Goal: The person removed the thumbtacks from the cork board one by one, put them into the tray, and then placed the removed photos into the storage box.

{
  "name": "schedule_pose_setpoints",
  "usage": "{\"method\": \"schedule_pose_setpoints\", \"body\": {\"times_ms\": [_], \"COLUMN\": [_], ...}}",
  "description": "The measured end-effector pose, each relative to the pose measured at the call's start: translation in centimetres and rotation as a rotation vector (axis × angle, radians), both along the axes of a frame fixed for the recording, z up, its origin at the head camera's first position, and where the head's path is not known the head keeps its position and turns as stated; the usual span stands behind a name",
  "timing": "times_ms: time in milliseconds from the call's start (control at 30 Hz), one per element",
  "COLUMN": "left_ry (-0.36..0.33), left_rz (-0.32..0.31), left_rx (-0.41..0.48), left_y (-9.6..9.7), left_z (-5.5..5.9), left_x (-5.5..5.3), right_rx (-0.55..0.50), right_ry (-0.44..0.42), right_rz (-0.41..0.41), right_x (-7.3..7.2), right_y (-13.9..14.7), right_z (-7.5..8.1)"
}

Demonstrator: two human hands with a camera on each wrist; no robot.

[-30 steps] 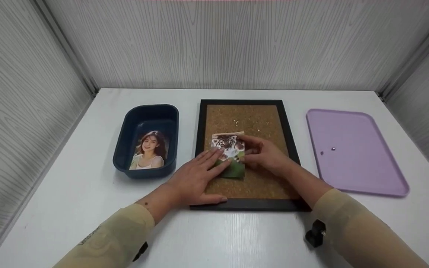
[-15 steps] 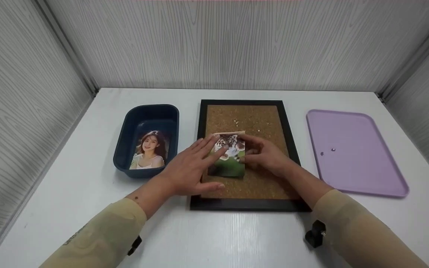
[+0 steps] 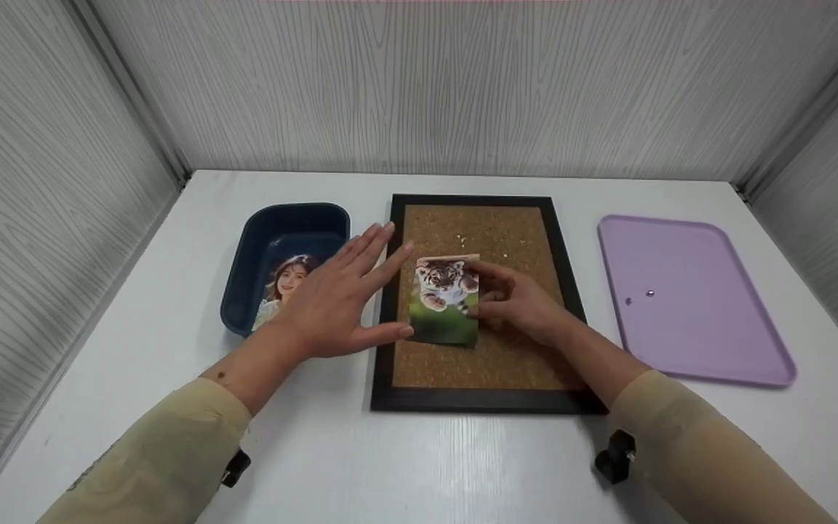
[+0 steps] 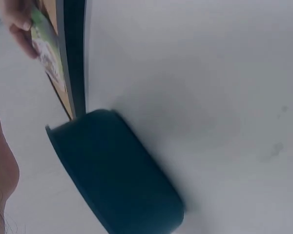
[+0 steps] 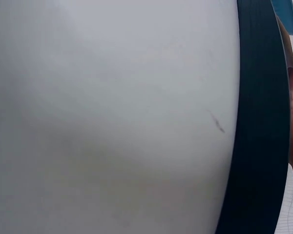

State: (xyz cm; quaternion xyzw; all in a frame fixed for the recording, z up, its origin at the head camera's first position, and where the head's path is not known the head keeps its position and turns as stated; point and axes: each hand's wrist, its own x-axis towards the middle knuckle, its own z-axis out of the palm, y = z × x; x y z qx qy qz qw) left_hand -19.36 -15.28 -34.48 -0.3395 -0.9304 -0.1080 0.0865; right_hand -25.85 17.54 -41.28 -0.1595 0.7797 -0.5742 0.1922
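Note:
A small photo of a tiger cub lies over the left middle of a black-framed cork board. My right hand grips the photo's right edge between thumb and fingers. In the left wrist view, that hand's fingers show at the edge of the photo. My left hand is off the photo, its fingers straight and spread. It hovers between the board and a dark blue plastic container, covering part of the portrait photo inside.
A shallow purple tray stands to the right of the board, with two tiny metal pieces near its left side. Small shiny specks dot the cork above the tiger photo. Grey wood-grain panels enclose the white table.
My left hand has lifted from the tiger photo and moved left toward the blue container, uncovering the picture. The right hand has stayed at the photo's edge.

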Motion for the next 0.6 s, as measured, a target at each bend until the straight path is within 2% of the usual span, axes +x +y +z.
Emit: {"method": "schedule_pose_setpoints", "body": {"times_ms": [233,467,600], "left_ry": [0.029,0.019,-0.008], "left_rz": [0.076,0.145,0.173], "left_rx": [0.019,0.038,0.037], "left_y": [-2.6,-5.5,-7.2], "left_z": [0.6,0.7,0.4], "left_x": [0.0,0.3,0.6], "right_rx": [-0.012,-0.073,-0.057], "right_ry": [-0.005,-0.018,-0.016], "right_rz": [0.001,0.023,0.012], "right_x": [-0.1,-0.1,-0.1], "right_y": [0.0,0.1,0.2], "right_z": [-0.1,0.0,0.1]}}
